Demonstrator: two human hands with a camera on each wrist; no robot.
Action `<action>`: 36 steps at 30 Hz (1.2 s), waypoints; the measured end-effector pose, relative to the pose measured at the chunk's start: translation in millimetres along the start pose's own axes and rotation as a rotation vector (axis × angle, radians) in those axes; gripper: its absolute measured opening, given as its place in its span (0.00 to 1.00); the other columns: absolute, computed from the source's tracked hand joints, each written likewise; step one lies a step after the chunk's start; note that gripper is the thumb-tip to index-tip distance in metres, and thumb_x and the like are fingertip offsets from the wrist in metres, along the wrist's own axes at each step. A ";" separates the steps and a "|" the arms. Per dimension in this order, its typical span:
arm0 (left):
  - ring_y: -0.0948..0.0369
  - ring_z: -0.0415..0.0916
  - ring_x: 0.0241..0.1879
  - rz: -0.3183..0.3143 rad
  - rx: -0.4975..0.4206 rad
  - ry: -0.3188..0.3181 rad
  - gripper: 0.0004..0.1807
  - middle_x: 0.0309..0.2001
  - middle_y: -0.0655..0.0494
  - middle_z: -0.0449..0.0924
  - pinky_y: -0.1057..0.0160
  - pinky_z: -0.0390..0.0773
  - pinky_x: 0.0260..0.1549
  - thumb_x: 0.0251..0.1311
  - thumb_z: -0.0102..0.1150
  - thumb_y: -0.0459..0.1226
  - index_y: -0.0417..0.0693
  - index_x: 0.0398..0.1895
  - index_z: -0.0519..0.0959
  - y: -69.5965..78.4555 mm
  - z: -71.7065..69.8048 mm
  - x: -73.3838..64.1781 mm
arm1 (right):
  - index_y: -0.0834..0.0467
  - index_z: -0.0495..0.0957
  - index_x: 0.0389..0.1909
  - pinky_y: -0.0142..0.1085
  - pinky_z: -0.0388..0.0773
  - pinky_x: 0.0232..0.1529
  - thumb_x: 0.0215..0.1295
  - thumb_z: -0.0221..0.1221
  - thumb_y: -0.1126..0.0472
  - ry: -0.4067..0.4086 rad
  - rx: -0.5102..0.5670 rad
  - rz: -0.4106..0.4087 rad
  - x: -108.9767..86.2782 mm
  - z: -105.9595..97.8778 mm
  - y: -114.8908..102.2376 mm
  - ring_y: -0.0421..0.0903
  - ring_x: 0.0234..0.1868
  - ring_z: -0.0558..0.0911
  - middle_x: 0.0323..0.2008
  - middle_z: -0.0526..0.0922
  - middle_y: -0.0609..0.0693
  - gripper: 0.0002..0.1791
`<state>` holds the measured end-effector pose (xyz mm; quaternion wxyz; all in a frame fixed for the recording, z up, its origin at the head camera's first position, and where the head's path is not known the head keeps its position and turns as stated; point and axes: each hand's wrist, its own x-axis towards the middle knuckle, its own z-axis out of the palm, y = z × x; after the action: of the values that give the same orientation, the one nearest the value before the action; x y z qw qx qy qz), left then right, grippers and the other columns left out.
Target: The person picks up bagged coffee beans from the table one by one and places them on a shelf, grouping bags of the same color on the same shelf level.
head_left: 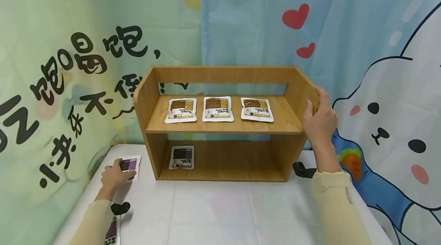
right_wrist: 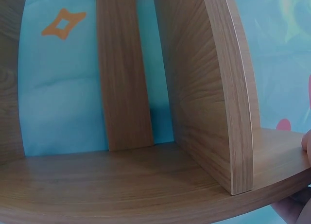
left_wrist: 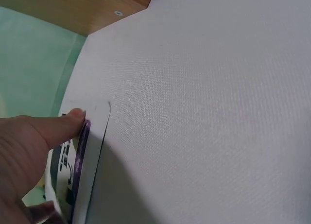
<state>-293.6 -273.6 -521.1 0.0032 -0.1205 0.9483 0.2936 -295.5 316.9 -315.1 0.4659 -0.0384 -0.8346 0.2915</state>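
Note:
My left hand pinches a white packet with a purple-and-black label at the left of the table. In the left wrist view, the thumb lies across the packet and a fingertip shows at its near edge; whether it touches the table I cannot tell. My right hand grips the upright right side panel of a two-level wooden shelf. Its fingers show only at the right edge of the right wrist view. Three brown-and-white packets, one in the middle, lie in a row on the upper level. One purple-and-black packet rests at the lower level's left end.
Another purple-labelled packet lies on the white table, partly covered by the left forearm. Printed curtains hang behind and beside the table. A dark wrist device sits on the left arm, another on the right.

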 end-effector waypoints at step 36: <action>0.38 0.66 0.57 0.104 -0.334 0.125 0.39 0.63 0.29 0.65 0.41 0.65 0.53 0.49 0.74 0.40 0.39 0.64 0.69 3.8 -15.2 -64.8 | 0.47 0.66 0.67 0.58 0.77 0.38 0.73 0.51 0.55 -0.006 0.008 0.003 1.2 2.5 4.0 0.66 0.39 0.81 0.50 0.81 0.64 0.23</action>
<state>-230.6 -264.4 -501.4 -0.0910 -0.0880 0.8896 0.4388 -299.1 319.5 -317.2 0.4633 -0.0366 -0.8346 0.2957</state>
